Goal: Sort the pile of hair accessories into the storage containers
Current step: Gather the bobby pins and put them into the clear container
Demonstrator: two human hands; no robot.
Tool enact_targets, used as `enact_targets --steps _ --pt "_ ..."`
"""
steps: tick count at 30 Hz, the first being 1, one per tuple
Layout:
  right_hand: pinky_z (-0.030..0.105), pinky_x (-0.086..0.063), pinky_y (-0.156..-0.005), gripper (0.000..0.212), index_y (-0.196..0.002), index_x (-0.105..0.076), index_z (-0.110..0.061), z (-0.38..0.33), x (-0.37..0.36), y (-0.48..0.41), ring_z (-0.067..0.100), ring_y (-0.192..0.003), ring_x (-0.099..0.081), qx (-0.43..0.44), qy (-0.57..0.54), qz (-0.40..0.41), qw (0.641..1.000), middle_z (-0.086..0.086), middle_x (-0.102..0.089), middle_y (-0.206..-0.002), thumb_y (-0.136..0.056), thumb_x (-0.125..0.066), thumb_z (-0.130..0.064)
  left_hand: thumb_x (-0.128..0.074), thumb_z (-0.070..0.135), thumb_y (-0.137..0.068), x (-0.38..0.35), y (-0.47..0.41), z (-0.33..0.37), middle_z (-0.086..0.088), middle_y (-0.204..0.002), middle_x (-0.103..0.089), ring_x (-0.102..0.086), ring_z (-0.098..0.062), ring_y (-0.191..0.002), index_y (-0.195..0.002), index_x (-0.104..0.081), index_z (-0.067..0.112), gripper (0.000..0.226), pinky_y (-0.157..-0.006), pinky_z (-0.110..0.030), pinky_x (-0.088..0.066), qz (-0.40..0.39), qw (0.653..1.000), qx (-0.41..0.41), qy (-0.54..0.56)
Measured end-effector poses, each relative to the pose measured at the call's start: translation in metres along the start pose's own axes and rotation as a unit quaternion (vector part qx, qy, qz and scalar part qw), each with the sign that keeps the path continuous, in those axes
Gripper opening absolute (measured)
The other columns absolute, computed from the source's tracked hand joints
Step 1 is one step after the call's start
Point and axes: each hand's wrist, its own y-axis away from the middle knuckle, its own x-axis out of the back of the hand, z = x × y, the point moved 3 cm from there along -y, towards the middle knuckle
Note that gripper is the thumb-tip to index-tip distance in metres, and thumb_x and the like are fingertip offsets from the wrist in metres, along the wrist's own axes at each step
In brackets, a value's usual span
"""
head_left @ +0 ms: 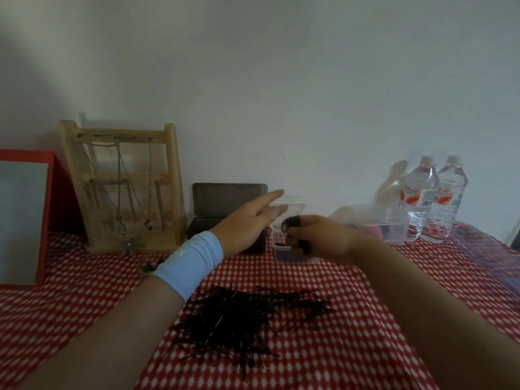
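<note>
A pile of dark bobby pins (247,316) lies on the red checked tablecloth (337,347) in front of me. My right hand (315,237) grips a bunch of dark hair ties over a small clear container (292,254). My left hand (250,223), with a blue wristband, reaches forward with straight fingers toward that container's raised lid, holding nothing. A dark open box (225,209) stands just behind my left hand. Another clear container (388,223) with pink and dark items sits to the right.
A wooden jewellery stand (123,187) with hanging necklaces stands at the back left, beside a red-framed mirror (25,218). Two water bottles (433,198) stand at the back right. A small colourful item (149,267) lies near my left wrist.
</note>
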Motion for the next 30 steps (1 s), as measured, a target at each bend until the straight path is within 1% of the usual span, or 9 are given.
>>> enact_targets --steps 4,8,11,13,16,21,24,27,30 --pt "0.017 -0.042 -0.063 0.02 -0.115 -0.062 -0.011 -0.019 0.023 -0.02 0.01 -0.071 -0.053 0.026 0.347 0.078 0.934 -0.001 -0.061 -0.087 -0.104 -0.045 -0.015 -0.042 0.038 -0.101 0.005 -0.013 -0.005 0.004 -0.141 -0.054 -0.047 -0.009 -0.13 -0.141 -0.047 0.028 0.041 -0.115 -0.034 -0.033 0.035 0.996 0.012 -0.081" --pt "0.024 -0.042 -0.087 0.025 -0.124 -0.062 -0.014 -0.004 0.028 -0.047 0.014 -0.102 -0.057 -0.001 0.5 0.052 0.865 0.003 -0.063 -0.124 -0.103 -0.05 -0.019 -0.041 0.027 -0.104 -0.003 -0.023 -0.022 0.005 -0.141 -0.054 -0.05 -0.012 -0.129 -0.14 -0.05 0.023 0.038 -0.112 -0.029 -0.036 -0.006 0.978 0.027 -0.207" --pt "0.029 -0.043 -0.102 0.033 -0.132 -0.06 -0.017 0.004 0.03 -0.053 0.019 -0.117 -0.06 -0.004 0.522 0.029 0.853 0.002 -0.064 -0.13 -0.099 -0.058 -0.02 -0.04 0.027 -0.104 -0.008 -0.027 -0.03 0.003 -0.145 -0.05 -0.049 -0.014 -0.13 -0.143 -0.046 0.026 0.04 -0.109 -0.026 -0.036 -0.018 0.965 0.03 -0.259" --pt "0.025 -0.042 -0.1 0.041 -0.137 -0.058 -0.017 0.002 0.035 -0.049 0.016 -0.115 -0.062 0.008 0.511 0.031 0.859 0.0 -0.066 -0.13 -0.097 -0.062 -0.019 -0.04 0.027 -0.104 -0.009 -0.029 -0.034 0.002 -0.146 -0.049 -0.049 -0.015 -0.13 -0.144 -0.046 0.026 0.04 -0.107 -0.026 -0.035 -0.016 0.963 0.031 -0.267" --pt "0.025 -0.043 -0.103 0.034 -0.13 -0.065 -0.018 -0.001 0.049 -0.043 0.012 -0.11 -0.064 0.047 0.472 0.076 0.877 -0.001 -0.07 -0.124 -0.096 -0.064 -0.017 -0.04 0.026 -0.103 -0.014 -0.034 -0.037 0.0 -0.144 -0.051 -0.05 -0.016 -0.129 -0.142 -0.048 0.025 0.039 -0.106 -0.025 -0.036 -0.025 0.959 0.027 -0.282" --pt "0.028 -0.047 -0.101 0.036 -0.124 -0.071 -0.024 0.008 0.054 -0.031 0.009 -0.102 -0.064 0.035 0.534 0.066 0.842 -0.004 -0.07 -0.122 -0.098 -0.054 -0.005 -0.047 0.031 -0.098 -0.033 -0.039 -0.04 0.004 -0.133 -0.059 -0.056 -0.018 -0.118 -0.135 -0.054 0.034 0.037 -0.097 -0.026 -0.042 -0.085 0.944 0.016 -0.318" --pt "0.028 -0.048 -0.092 0.048 -0.125 -0.07 -0.031 0.014 0.047 -0.025 0.012 -0.098 -0.062 0.027 0.568 0.027 0.822 -0.005 -0.071 -0.119 -0.096 -0.048 0.0 -0.045 0.051 -0.088 -0.043 -0.043 -0.048 0.004 -0.123 -0.062 -0.057 -0.02 -0.111 -0.12 -0.059 0.034 0.038 -0.099 -0.036 -0.045 -0.133 0.908 0.017 -0.396" --pt "0.023 -0.046 -0.097 0.049 -0.122 -0.071 -0.033 0.012 0.047 -0.02 0.011 -0.107 -0.064 0.049 0.541 0.055 0.838 -0.007 -0.071 -0.122 -0.095 -0.048 0.001 -0.039 0.059 -0.084 -0.046 -0.044 -0.058 0.0 -0.125 -0.06 -0.05 -0.026 -0.12 -0.115 -0.059 0.031 0.046 -0.11 -0.044 -0.033 -0.173 0.857 0.028 -0.485" --pt "0.015 -0.039 -0.093 0.039 -0.119 -0.073 -0.024 0.0 0.047 -0.007 0.005 -0.107 -0.061 0.089 0.5 0.127 0.852 -0.007 -0.07 -0.123 -0.097 -0.048 -0.002 -0.044 0.053 -0.088 -0.042 -0.039 -0.052 0.001 -0.135 -0.056 -0.049 -0.024 -0.125 -0.132 -0.051 0.033 0.049 -0.109 -0.042 -0.038 -0.143 0.89 0.015 -0.433"
